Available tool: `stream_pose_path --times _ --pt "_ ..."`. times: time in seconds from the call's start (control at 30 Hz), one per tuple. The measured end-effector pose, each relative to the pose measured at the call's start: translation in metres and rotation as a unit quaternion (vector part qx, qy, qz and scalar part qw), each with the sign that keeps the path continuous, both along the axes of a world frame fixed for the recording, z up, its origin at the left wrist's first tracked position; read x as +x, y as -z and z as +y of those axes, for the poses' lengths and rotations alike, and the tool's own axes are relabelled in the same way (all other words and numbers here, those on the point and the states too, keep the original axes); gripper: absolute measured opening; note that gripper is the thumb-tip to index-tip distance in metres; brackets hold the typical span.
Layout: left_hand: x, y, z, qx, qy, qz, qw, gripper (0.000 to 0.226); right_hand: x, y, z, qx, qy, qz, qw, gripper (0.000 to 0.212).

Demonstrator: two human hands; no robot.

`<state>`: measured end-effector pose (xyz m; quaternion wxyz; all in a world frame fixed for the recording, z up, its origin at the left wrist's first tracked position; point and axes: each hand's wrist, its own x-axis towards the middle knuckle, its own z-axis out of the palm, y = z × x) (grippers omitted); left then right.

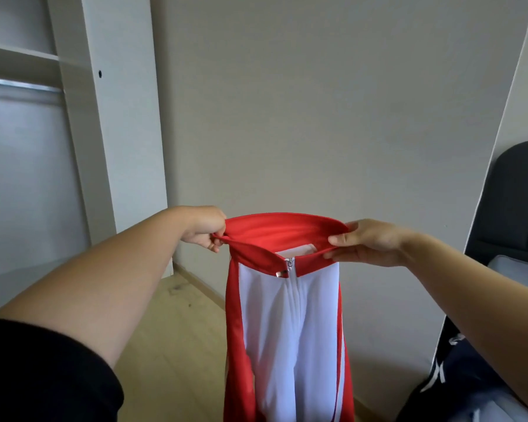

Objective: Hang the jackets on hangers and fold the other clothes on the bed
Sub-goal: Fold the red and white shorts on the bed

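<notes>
A red and white zip-up jacket [287,324] hangs in the air in front of me, zipped shut to the red collar. My left hand [205,228] grips the collar's left end, fingers curled round the fabric. My right hand [366,243] pinches the collar's right end between thumb and fingers. Held between both hands, the collar is stretched wide, and the body and sleeves drop straight down out of the frame. No hanger is in view.
An open white wardrobe [104,117] with a metal hanging rail [22,84] and a shelf stands at the left. A plain wall is ahead, wooden floor [177,345] below. At the right are a dark padded headboard [515,202], the bed edge and a dark garment [457,373].
</notes>
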<state>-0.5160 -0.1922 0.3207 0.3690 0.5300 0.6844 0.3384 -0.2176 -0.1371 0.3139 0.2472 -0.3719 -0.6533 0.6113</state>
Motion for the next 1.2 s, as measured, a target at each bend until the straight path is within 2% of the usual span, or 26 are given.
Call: stream_pose_path --times 0.1,0.13,0.2,0.27,0.33,0.4,0.43,0.5,0.53,0.57,0.6,0.67,0.7,0.8,0.87,0.97,1.03,1.07,1.13,1.2 --pt "0.0 0.007 0.0 0.035 -0.035 -0.07 0.996 0.037 0.003 0.004 -0.005 0.013 -0.049 -0.021 0.998 0.037" --pt "0.001 0.009 0.0 0.047 -0.039 -0.096 0.994 0.037 0.001 0.006 -0.006 0.041 -0.04 -0.051 0.997 0.036" --pt "0.007 0.013 0.001 0.065 -0.033 -0.131 0.989 0.035 -0.006 0.009 -0.008 0.107 0.05 -0.129 0.985 0.025" --pt "0.015 0.014 0.002 0.078 -0.024 -0.147 0.986 0.04 -0.014 0.011 -0.008 0.202 0.153 -0.224 0.941 0.015" --pt "0.022 0.015 0.002 0.098 -0.025 -0.157 0.982 0.046 -0.018 0.01 -0.008 0.306 0.213 -0.299 0.878 0.028" --pt "0.027 0.018 0.002 0.129 -0.031 -0.215 0.968 0.047 -0.022 0.01 -0.01 0.367 0.253 -0.287 0.848 0.04" --pt "0.029 0.021 0.002 0.148 -0.037 -0.279 0.948 0.047 -0.024 0.011 -0.011 0.379 0.262 -0.255 0.85 0.041" --pt "0.03 0.032 -0.001 0.174 -0.025 -0.407 0.897 0.037 -0.031 0.013 -0.015 0.359 0.258 -0.149 0.884 0.036" --pt "0.03 0.039 -0.003 0.174 -0.017 -0.419 0.891 0.029 -0.034 0.013 -0.016 0.332 0.259 -0.084 0.903 0.03" --pt "0.03 0.048 -0.004 0.163 -0.006 -0.393 0.905 0.022 -0.038 0.011 -0.018 0.307 0.259 -0.033 0.915 0.024" --pt "0.031 0.058 -0.003 0.146 0.007 -0.349 0.926 0.025 -0.04 0.009 -0.021 0.291 0.252 0.0 0.923 0.019" --pt "0.034 0.078 -0.002 0.098 0.037 -0.281 0.954 0.058 -0.043 0.006 -0.024 0.267 0.217 0.021 0.939 0.006" --pt "0.037 0.086 0.0 0.075 0.056 -0.26 0.961 0.068 -0.045 0.005 -0.026 0.256 0.199 0.027 0.946 0.007" --pt "0.05 0.103 0.005 0.019 0.092 -0.221 0.971 0.084 -0.044 0.007 -0.03 0.193 0.155 0.085 0.965 0.029" --pt "0.057 0.112 0.007 0.008 0.091 -0.25 0.964 0.078 -0.042 0.008 -0.032 0.155 0.132 0.136 0.97 0.028" --pt "0.066 0.12 0.006 -0.001 0.144 -0.311 0.939 0.045 -0.036 0.008 -0.032 0.134 0.113 0.182 0.968 0.007" --pt "0.07 0.123 0.006 0.012 0.169 -0.347 0.922 0.035 -0.033 0.006 -0.03 0.126 0.129 0.192 0.965 0.008" --pt "0.072 0.123 0.008 0.024 0.172 -0.359 0.917 0.03 -0.031 0.006 -0.028 0.142 0.155 0.173 0.962 0.006" --pt "0.077 0.118 0.01 0.06 0.132 -0.345 0.927 0.014 -0.028 0.006 -0.021 0.226 0.231 0.059 0.944 0.008" --pt "0.079 0.11 0.016 0.118 0.042 -0.261 0.957 0.012 -0.027 0.01 -0.015 0.303 0.278 -0.051 0.91 0.014"
